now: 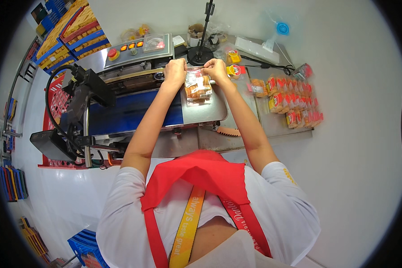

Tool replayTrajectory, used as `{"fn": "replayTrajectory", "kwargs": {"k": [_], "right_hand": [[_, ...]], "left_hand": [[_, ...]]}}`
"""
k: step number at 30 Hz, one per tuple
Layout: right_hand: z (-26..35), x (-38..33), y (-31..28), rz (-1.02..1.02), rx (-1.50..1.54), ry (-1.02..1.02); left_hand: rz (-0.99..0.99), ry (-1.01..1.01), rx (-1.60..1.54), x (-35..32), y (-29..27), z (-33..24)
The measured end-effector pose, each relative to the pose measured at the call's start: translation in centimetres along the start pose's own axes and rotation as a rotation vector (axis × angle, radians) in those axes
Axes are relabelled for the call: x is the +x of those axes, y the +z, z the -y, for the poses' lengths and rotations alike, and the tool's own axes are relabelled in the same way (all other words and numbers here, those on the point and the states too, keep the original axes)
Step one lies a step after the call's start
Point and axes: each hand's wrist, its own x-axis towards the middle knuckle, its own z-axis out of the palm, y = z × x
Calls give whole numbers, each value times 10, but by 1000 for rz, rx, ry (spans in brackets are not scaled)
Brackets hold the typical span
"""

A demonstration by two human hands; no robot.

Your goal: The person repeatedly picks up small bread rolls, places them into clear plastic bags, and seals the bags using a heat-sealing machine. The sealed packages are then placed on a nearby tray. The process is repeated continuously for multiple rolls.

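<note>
A clear plastic bag of round brown baked goods (pixel 198 91) lies on the metal plate (pixel 193 115) at the right end of a blue conveyor belt (pixel 128 111). At the upper left corner of the bag, my left hand (pixel 176 73) is closed with its fingers pressed together. My right hand (pixel 216 71) pinches the upper right corner. The bag's far edge stretches between both hands, and my fingertips partly hide it. Beside my right hand lies a small red and yellow packet (pixel 235 71).
Several filled bags (pixel 295 97) stand in rows on the right of the steel table. Behind the belt is a control box (pixel 138 50) with a red button. A black stand (pixel 201 55) rises beyond my hands. A saw-edged blade (pixel 228 131) sits near the front edge.
</note>
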Motion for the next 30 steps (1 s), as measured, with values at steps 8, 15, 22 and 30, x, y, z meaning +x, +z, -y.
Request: {"fn": "replayTrajectory", "kwargs": {"k": [8,15,22,30], "right_hand": [[31,-25,4,-77,-591,-514],[57,-31,3,340,-887,-388],[65,-72,19,201,-787,-446],[85,-77,82,211,-714,-446]], "left_hand": [[106,40,-26,-3,-1,4],[167,-2,81,-2,0,4],[156,219,-279,-52,-40,12],[159,-233,-605,-121,-73,22]]}}
